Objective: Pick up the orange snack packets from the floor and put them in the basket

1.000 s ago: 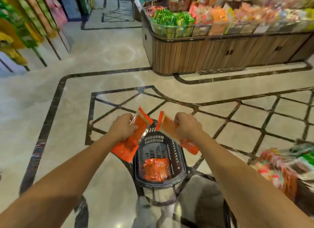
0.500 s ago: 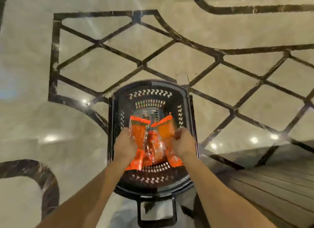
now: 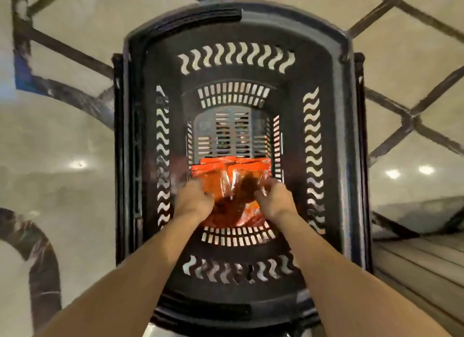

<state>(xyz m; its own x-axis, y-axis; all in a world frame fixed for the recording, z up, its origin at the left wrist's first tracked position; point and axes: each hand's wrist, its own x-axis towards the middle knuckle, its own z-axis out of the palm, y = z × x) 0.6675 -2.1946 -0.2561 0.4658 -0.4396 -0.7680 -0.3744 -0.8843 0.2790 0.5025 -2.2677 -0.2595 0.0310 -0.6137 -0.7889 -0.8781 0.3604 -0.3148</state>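
The orange snack packets (image 3: 229,186) lie in a shiny, crumpled heap on the slatted bottom of the black basket (image 3: 140,140), toward its near end, with bare slats showing beyond them. Both hands are down inside the basket on the heap: the left hand (image 3: 193,198) presses on its left side and the right hand (image 3: 273,198) on its right, fingers curled around the foil edges. Each hand seems closed on a packet, though shadow and blur make it hard to tell whether the fingers are gripping or merely resting as they let go. How many packets are in the pile cannot be counted; several overlap. Around the basket lies the pale marble floor (image 3: 62,140) with its dark inlaid lattice, and no orange packet shows on the part of it in view. Judging from this, the delivery is nearly complete: the packets are in, and what is left is to release them and withdraw, then check the floor outside the view for stragglers.
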